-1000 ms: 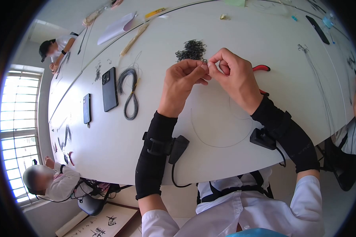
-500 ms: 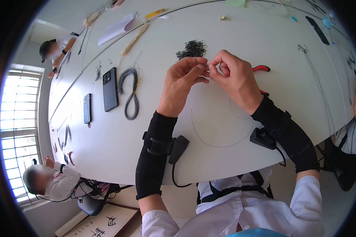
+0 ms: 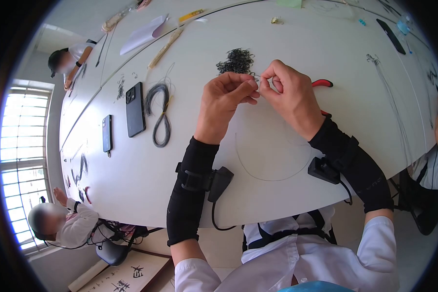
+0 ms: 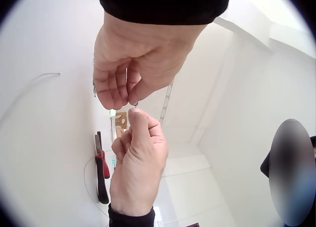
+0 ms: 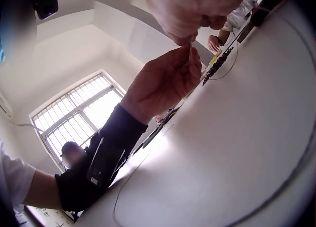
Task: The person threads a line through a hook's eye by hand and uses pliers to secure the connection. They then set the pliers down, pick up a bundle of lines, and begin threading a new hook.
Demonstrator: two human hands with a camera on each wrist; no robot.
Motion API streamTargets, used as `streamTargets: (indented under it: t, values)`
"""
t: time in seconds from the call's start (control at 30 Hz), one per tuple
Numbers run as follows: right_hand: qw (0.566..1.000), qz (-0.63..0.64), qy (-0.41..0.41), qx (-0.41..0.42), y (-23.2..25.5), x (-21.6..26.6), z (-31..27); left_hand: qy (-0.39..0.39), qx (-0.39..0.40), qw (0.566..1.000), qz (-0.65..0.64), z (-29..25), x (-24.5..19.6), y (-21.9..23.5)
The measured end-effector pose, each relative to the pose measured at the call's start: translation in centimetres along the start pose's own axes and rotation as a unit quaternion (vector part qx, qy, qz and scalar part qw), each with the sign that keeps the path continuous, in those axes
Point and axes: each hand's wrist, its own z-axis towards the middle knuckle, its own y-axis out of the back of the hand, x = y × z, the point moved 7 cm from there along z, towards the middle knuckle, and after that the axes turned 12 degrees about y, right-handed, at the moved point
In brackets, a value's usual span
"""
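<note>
Above the table, both hands meet fingertip to fingertip. My left hand (image 3: pixel 224 102) pinches a tiny metal piece (image 4: pixel 136 104) between thumb and index finger; it is too small to make out its kind. My right hand (image 3: pixel 288 95) pinches a thin wire (image 3: pixel 267 180), whose long loose part curves over the table below. A slim gap shows between the two sets of fingertips in the head view. Just beyond the left fingers lies a pile of small black metal pieces (image 3: pixel 236 61). Red-handled pliers (image 3: pixel 322 83) lie partly hidden behind my right hand.
Left of the hands are a coil of grey wire (image 3: pixel 161 131) and two phones, one large (image 3: pixel 136 109), one smaller (image 3: pixel 107 134). A bundle of long wires (image 3: pixel 389 97) lies at right. Other people sit around the table (image 3: pixel 204 194).
My right hand has shifted slightly right, so the gap between the fingertips is wider. The left hand has hardly moved. The person at lower left has raised a hand.
</note>
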Motion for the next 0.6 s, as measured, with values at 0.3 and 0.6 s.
streamTargets:
  t: [0.3,0.6]
  values:
    - [0.999,-0.005,-0.033,-0.03,0.5,-0.8,0.1,-0.058,-0.115,0.989,0.078,-0.7,-1.2,0.6]
    - [0.994,0.05,-0.096,-0.011,0.4,-1.3,-0.1,-0.198,-0.209,0.911,0.294,-1.0,-2.8,1.6]
